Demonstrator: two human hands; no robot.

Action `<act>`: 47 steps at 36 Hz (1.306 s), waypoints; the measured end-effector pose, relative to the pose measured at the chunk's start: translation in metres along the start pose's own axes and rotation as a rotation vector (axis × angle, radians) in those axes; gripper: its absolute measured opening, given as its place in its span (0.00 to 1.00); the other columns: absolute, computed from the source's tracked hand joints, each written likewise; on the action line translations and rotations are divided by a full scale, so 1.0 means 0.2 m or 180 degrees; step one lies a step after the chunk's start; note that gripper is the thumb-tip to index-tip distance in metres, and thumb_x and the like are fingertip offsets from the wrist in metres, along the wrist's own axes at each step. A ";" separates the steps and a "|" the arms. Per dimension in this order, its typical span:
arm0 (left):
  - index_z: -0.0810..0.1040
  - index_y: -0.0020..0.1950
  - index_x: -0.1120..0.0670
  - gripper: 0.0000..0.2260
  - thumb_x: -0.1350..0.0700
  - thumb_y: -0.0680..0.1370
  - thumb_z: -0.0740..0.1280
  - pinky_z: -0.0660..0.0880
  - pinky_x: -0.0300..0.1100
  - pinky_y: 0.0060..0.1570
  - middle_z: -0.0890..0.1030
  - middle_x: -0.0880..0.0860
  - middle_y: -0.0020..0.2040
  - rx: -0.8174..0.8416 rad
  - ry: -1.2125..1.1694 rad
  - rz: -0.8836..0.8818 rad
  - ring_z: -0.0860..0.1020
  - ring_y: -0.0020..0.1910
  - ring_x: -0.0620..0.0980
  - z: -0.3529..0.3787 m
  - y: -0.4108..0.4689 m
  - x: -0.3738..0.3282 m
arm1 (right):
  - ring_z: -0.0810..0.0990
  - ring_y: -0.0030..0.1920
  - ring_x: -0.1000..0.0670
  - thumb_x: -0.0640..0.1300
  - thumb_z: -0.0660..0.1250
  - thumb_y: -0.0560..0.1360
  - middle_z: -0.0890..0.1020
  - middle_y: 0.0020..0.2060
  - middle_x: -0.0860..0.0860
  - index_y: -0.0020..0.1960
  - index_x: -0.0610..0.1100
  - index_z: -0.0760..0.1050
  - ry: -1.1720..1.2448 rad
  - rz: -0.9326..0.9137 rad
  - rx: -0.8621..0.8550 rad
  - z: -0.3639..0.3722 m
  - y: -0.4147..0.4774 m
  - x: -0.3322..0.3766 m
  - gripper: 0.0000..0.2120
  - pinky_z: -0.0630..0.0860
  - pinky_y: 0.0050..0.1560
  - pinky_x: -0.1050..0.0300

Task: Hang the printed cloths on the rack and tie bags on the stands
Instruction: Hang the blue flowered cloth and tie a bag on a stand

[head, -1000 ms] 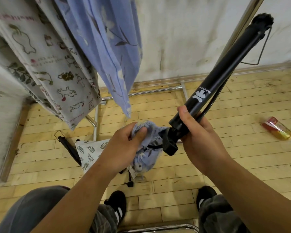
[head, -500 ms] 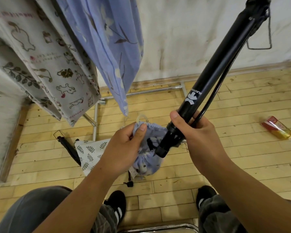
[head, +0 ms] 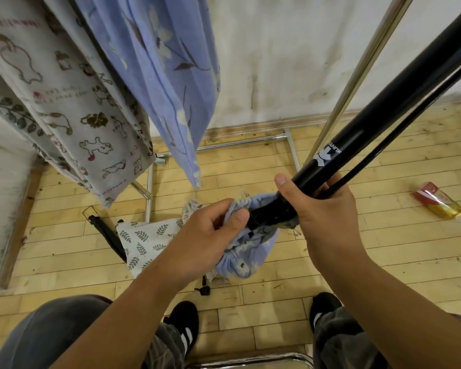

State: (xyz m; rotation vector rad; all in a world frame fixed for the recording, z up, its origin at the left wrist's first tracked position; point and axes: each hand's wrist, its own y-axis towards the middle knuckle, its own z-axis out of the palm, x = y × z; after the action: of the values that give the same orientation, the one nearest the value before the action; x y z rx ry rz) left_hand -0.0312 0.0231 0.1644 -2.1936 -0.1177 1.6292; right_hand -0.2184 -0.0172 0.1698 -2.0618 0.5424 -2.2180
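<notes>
The left hand (head: 210,230) pinches the gathered mouth of the blue bag (head: 245,259) between thumb and curled fingers, just at seven o'clock of picture centre; the right hand (head: 322,209), at its three o'clock, is clenched round the lower end of the black stand (head: 383,115), with a thin side rod running past its fingers. The stand's foot sits inside the bag's mouth, and the pole climbs away toward one o'clock, out of the picture; the bag hangs off the floor, held only by that pinch.

The likeliest slip, as I judge it, is the mouth; it is held on one side only, so a push from the stand could drag the hem out of the thumb's grip, or the foot could snag in the folds and bunch the cloth instead of sliding in. The pole is long and gripped near one end; its far end may swing, and it crosses the chrome upright of the rack (head: 357,75), so a knock there is possible. The side rod could nip the right fingers if it closes on the pole.

The blue cloth (head: 157,62) hangs at eleven o'clock and the animal-print cloth (head: 64,89) at ten; a wide swing might brush them. The leaf-print bag (head: 144,241) lies on the floor at eight o'clock.
</notes>
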 end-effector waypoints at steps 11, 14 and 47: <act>0.85 0.56 0.49 0.06 0.56 0.82 0.69 0.83 0.55 0.56 0.88 0.48 0.49 -0.0474 -0.0126 -0.0113 0.86 0.49 0.47 -0.03 0.00 -0.02 | 0.87 0.48 0.55 0.58 0.75 0.73 0.87 0.45 0.52 0.54 0.46 0.81 -0.0461 0.0240 0.0443 0.01 0.01 -0.01 0.18 0.82 0.52 0.54; 0.84 0.55 0.47 0.06 0.55 0.83 0.69 0.83 0.48 0.52 0.87 0.47 0.47 -0.0580 -0.0115 -0.0067 0.86 0.47 0.46 -0.03 0.01 -0.01 | 0.85 0.51 0.57 0.60 0.73 0.74 0.87 0.46 0.55 0.54 0.49 0.82 -0.0454 0.0366 0.0506 0.01 0.03 0.00 0.17 0.78 0.53 0.57; 0.80 0.60 0.49 0.14 0.46 0.78 0.67 0.77 0.68 0.61 0.86 0.59 0.56 -0.0516 -0.1308 -0.0134 0.85 0.56 0.62 -0.04 0.02 -0.03 | 0.81 0.44 0.62 0.42 0.76 0.74 0.83 0.40 0.56 0.48 0.50 0.82 -0.1795 -0.0390 0.1242 0.00 -0.01 -0.09 0.06 0.77 0.38 0.69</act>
State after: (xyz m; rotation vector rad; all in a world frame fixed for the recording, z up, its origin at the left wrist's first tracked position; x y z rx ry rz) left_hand -0.0250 0.0159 0.1697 -1.9176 -0.4213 2.0878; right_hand -0.2165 -0.0108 0.1528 -2.3748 -0.0607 -1.5047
